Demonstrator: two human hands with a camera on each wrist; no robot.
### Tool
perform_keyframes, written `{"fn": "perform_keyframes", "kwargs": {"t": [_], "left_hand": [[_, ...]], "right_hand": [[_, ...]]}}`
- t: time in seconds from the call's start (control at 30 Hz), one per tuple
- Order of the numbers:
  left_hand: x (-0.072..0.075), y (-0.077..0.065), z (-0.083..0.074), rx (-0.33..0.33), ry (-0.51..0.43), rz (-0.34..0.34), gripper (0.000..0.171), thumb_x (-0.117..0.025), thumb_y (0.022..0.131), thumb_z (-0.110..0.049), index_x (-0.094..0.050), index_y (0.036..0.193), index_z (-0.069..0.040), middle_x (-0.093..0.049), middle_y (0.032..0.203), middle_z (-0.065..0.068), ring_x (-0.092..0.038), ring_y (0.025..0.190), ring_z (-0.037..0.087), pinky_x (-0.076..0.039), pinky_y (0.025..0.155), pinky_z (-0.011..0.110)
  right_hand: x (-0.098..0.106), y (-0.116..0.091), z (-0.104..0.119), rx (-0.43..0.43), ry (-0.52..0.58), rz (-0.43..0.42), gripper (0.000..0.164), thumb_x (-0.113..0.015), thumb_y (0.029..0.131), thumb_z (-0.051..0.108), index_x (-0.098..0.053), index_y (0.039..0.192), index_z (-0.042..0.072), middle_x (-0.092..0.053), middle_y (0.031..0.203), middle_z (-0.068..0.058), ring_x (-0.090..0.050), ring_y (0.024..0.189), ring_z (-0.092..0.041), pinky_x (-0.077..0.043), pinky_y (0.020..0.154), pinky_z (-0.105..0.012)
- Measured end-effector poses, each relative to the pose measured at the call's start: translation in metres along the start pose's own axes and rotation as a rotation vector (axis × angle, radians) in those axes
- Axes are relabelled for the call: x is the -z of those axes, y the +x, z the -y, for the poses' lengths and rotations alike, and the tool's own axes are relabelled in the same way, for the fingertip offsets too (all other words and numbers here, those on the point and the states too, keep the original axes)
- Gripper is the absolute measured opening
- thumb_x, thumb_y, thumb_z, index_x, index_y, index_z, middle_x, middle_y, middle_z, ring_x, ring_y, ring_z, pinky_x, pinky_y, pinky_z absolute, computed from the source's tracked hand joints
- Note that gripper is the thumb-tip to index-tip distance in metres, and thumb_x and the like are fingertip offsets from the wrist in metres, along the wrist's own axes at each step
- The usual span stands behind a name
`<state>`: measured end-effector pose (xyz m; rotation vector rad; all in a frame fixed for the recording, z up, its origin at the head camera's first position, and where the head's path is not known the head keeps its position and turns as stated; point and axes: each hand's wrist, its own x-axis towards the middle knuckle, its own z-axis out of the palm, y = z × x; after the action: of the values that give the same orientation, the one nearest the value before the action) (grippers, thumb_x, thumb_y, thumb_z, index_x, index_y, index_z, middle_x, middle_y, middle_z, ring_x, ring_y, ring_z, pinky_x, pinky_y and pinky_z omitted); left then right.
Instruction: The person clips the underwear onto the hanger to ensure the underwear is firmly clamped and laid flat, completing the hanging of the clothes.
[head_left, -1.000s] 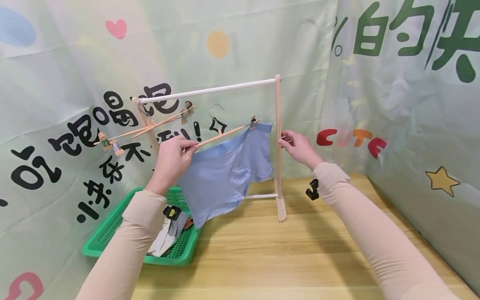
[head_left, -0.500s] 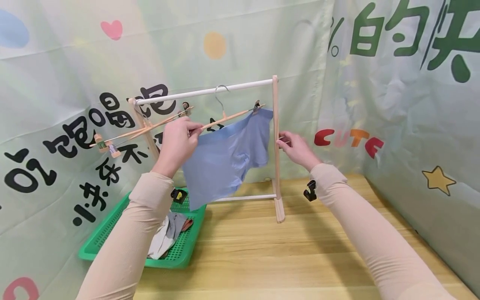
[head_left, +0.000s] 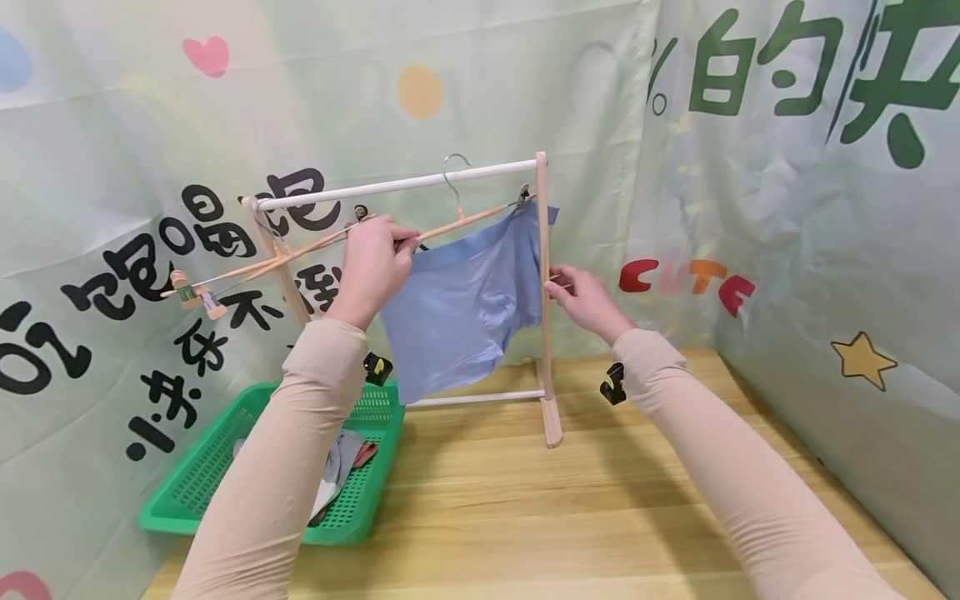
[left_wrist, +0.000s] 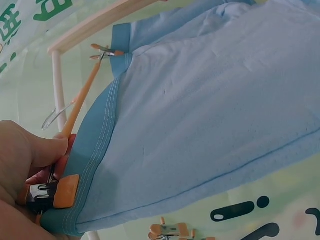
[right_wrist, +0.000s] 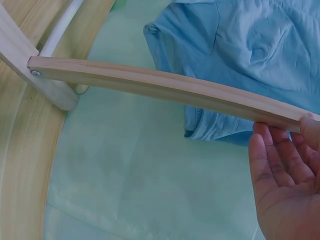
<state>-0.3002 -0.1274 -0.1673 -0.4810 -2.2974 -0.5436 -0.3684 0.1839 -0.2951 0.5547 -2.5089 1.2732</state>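
Observation:
My left hand (head_left: pixel 375 267) grips the left end of a wooden clip hanger (head_left: pixel 480 217). Blue boxer briefs (head_left: pixel 465 308) hang from it by the waistband, with a clip (left_wrist: pixel 42 196) beside my left fingers. The hanger slants, its right end higher and behind the rack's upright. Its metal hook (head_left: pixel 450 177) is at the white rail (head_left: pixel 337 194), its top above the rail; whether it bears on the rail I cannot tell. My right hand (head_left: pixel 588 302) pinches the right upright (head_left: pixel 546 333) of the small wooden rack between thumb and fingers.
A second clip hanger (head_left: pixel 318 243) hangs at the rail's left end. On the wooden table (head_left: pixel 480 500), a green basket (head_left: pixel 168 518) at left holds crumpled grey, white and reddish cloths (head_left: pixel 341 458). Printed fabric (head_left: pixel 525 75) encloses the back and sides.
My left hand has lifted the hanger and briefs up and rightward, bringing the hook from below the rail to its height. The right hand keeps its hold on the upright.

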Motion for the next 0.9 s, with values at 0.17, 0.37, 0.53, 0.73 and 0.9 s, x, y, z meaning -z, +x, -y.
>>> {"fn": "perform_keyframes", "kwargs": {"t": [0.17, 0.37, 0.53, 0.73, 0.9], "left_hand": [[-0.008, 0.005, -0.002, -0.003, -0.007, 0.040, 0.019, -0.067, 0.104, -0.009, -0.085, 0.110, -0.005, -0.078, 0.101, 0.016, -0.069, 0.088, 0.033, -0.053, 0.078, 0.043], [-0.018, 0.004, -0.004, 0.004, -0.004, 0.095, 0.020, -0.067, 0.104, -0.010, -0.085, 0.113, -0.006, -0.076, 0.101, 0.015, -0.068, 0.087, 0.032, -0.052, 0.075, 0.040], [-0.024, 0.004, -0.004, 0.023, -0.021, 0.141, 0.021, -0.067, 0.106, -0.014, -0.083, 0.118, -0.007, -0.073, 0.100, 0.014, -0.064, 0.086, 0.029, -0.049, 0.072, 0.035], [-0.028, 0.004, -0.001, 0.017, -0.031, 0.176, 0.023, -0.067, 0.107, -0.018, -0.082, 0.122, -0.009, -0.068, 0.096, 0.012, -0.058, 0.084, 0.027, -0.045, 0.074, 0.034], [-0.028, -0.001, 0.001, 0.015, -0.094, 0.163, 0.028, -0.068, 0.107, -0.019, -0.074, 0.132, -0.009, -0.064, 0.107, 0.016, -0.059, 0.096, 0.031, -0.047, 0.090, 0.043]], "right_hand": [[-0.001, 0.000, -0.001, -0.001, -0.012, 0.004, 0.047, -0.054, 0.113, 0.017, -0.049, 0.153, -0.008, -0.067, 0.137, -0.032, -0.069, 0.124, -0.046, -0.057, 0.102, -0.056], [-0.002, 0.001, -0.002, 0.014, 0.004, 0.002, 0.046, -0.055, 0.113, 0.016, -0.050, 0.152, -0.008, -0.067, 0.136, -0.032, -0.069, 0.125, -0.046, -0.057, 0.104, -0.056], [-0.003, 0.002, -0.003, 0.020, 0.008, -0.004, 0.044, -0.055, 0.113, 0.015, -0.051, 0.150, -0.008, -0.068, 0.134, -0.032, -0.070, 0.123, -0.046, -0.057, 0.104, -0.056], [-0.003, 0.002, -0.004, 0.019, -0.005, -0.008, 0.044, -0.055, 0.113, 0.016, -0.051, 0.150, -0.008, -0.068, 0.134, -0.032, -0.069, 0.122, -0.046, -0.057, 0.104, -0.055], [-0.001, 0.002, -0.005, 0.020, -0.018, -0.011, 0.045, -0.055, 0.113, 0.018, -0.052, 0.150, -0.008, -0.068, 0.134, -0.032, -0.069, 0.122, -0.046, -0.057, 0.104, -0.056]]}}
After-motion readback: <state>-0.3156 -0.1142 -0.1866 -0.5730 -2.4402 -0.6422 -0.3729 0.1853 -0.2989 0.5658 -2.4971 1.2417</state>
